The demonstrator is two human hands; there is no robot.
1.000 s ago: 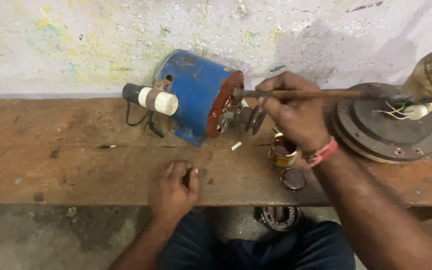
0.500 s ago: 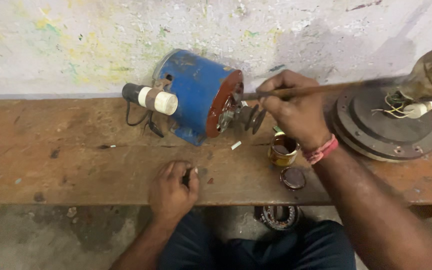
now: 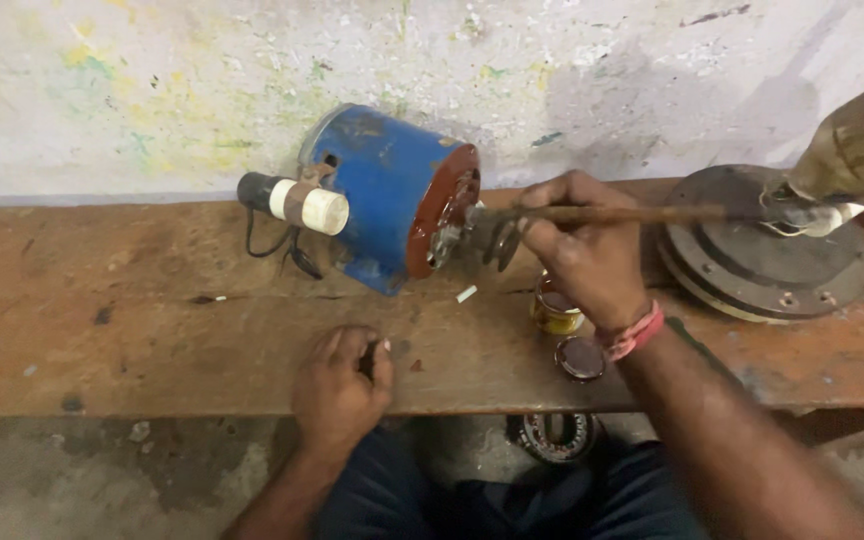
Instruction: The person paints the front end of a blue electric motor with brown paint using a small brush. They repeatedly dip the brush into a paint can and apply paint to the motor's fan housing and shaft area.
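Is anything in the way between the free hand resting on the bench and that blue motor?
Nothing visible. The left hand rests on the wooden bench, and only bare wood lies between it and the blue motor. The small tin and its lid sit off to the side, under the right hand, which holds a thin rod.

Soft, even daylight, fairly dim. Grey shadow on the wall (image 3: 592, 110) beyond my fingers. No glare. Right edge blurred, the near object (image 3: 857, 150) there out of focus; slight overall softness.
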